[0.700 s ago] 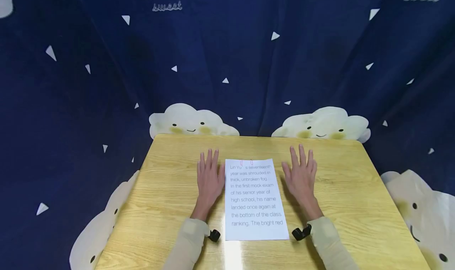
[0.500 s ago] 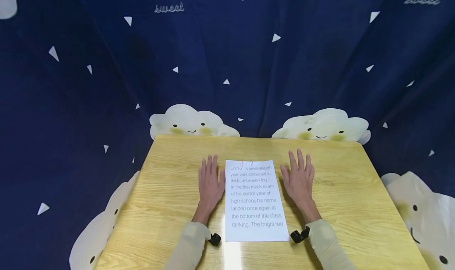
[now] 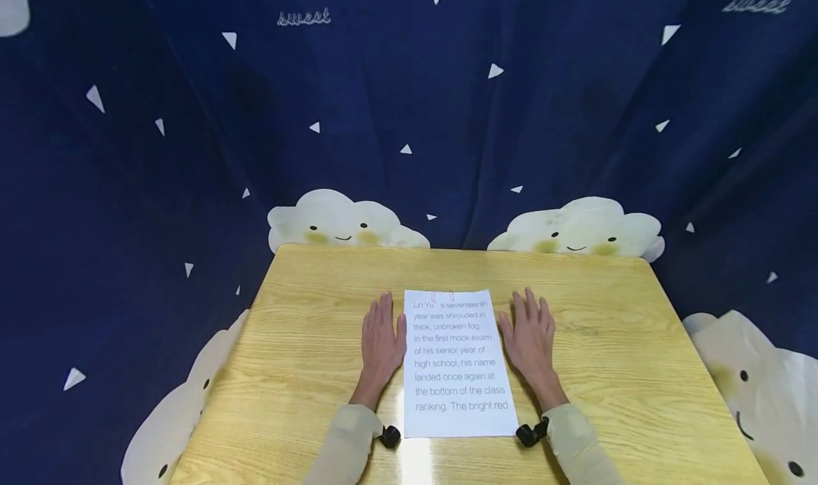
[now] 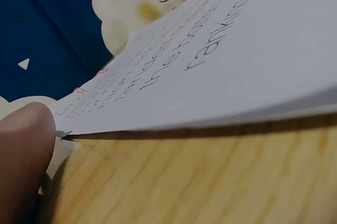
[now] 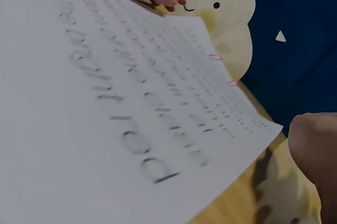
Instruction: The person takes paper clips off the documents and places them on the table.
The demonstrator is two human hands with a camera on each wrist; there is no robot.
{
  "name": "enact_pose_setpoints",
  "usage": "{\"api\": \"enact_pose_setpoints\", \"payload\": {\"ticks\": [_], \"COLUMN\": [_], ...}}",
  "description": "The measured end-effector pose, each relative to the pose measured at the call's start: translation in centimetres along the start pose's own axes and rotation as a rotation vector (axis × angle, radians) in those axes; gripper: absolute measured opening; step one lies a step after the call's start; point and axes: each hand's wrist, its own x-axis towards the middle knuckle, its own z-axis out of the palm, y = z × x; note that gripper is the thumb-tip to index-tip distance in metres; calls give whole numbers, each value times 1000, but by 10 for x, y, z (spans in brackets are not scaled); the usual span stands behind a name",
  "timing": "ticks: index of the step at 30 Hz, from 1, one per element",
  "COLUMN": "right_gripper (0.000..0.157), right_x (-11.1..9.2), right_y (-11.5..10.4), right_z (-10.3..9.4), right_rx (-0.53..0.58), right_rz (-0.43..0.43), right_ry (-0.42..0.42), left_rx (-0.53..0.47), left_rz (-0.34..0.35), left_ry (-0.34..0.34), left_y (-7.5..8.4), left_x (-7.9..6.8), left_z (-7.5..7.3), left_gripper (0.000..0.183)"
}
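A stack of printed paper [image 3: 460, 421] lies on the wooden table, with two pink paper clips [image 3: 451, 296] on its top edge. To its left, my left hand [image 3: 383, 343] lies with extended fingers, the thumb right at the paper's left edge. On the other side my right hand [image 3: 532, 339] has its fingers spread loosely, thumb close to the right edge. In the left wrist view, the left thumb [image 4: 26, 150] overlaps the paper's corner. The right thumb [image 5: 313, 150] shows just off the sheet's corner in the right wrist view. Neither hand holds anything.
The wooden table [image 3: 307, 314] extends around the paper on all sides. Behind and beside it hangs a dark blue curtain [image 3: 383, 80] with white clouds and triangles. A black wrist camera [image 3: 390, 437] sits at the left cuff, another black camera [image 3: 527, 435] at the right.
Both hands have drawn back toward the near side of the table, and the right hand has also moved inward, closer to the paper. The paper stays in place.
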Motion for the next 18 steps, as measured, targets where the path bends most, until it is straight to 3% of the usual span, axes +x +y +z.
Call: {"api": "enact_pose_setpoints", "payload": {"ticks": [7, 13, 18], "right_gripper": [60, 58, 55], "right_x": [-9, -14, -17], "right_y": [6, 5, 5], "right_z": [15, 18, 19], "right_rx": [-38, -63, -83], "right_rz": [-7, -13, -34], "right_ry": [-65, -129, -149], "left_rx": [166, 149, 81], "left_rz": [25, 54, 119], "left_ry": [-80, -112, -161], "left_y": [2, 1, -1], "left_x": [2, 0, 1], "left_z": [3, 1, 1], "left_gripper": [59, 60, 61]}}
